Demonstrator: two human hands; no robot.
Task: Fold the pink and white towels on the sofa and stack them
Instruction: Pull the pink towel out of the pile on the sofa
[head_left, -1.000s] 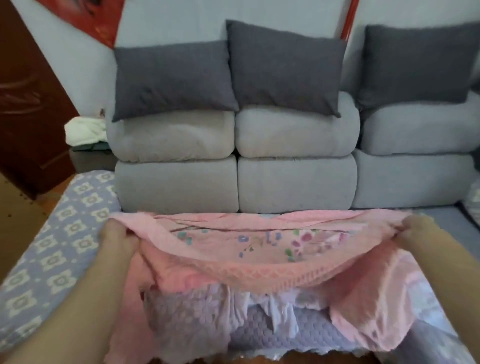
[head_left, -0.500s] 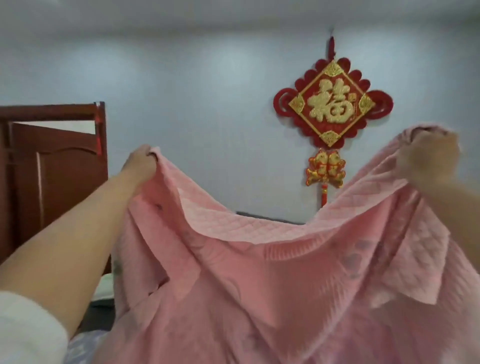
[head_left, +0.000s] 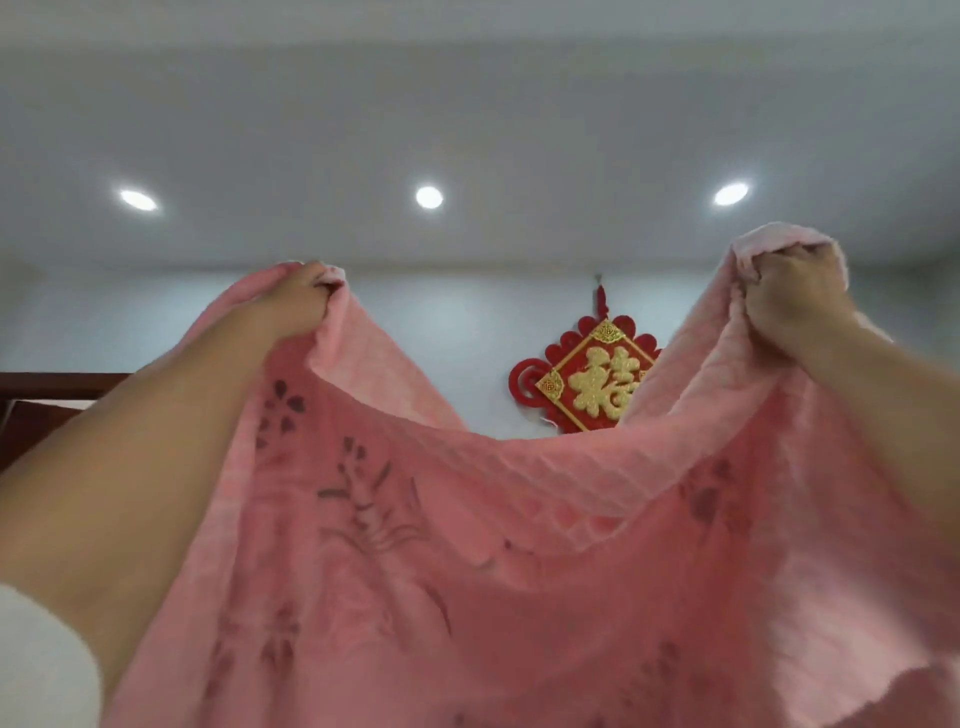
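A large pink towel (head_left: 493, 571) with a faint flower print hangs spread out in front of me and fills the lower half of the view. My left hand (head_left: 296, 301) grips its upper left corner, held high. My right hand (head_left: 795, 296) grips the upper right corner at about the same height. The top edge sags in a curve between the two hands. The sofa and the white towel are hidden behind the pink cloth.
A red and gold knot ornament (head_left: 592, 384) hangs on the white wall behind the towel. Three round ceiling lights (head_left: 429, 197) shine above. The top of a dark wooden door frame (head_left: 52, 384) shows at the left edge.
Both hands have lifted the pink towel from the sofa up to above head height. The view has tilted upward from the sofa to the wall and ceiling.
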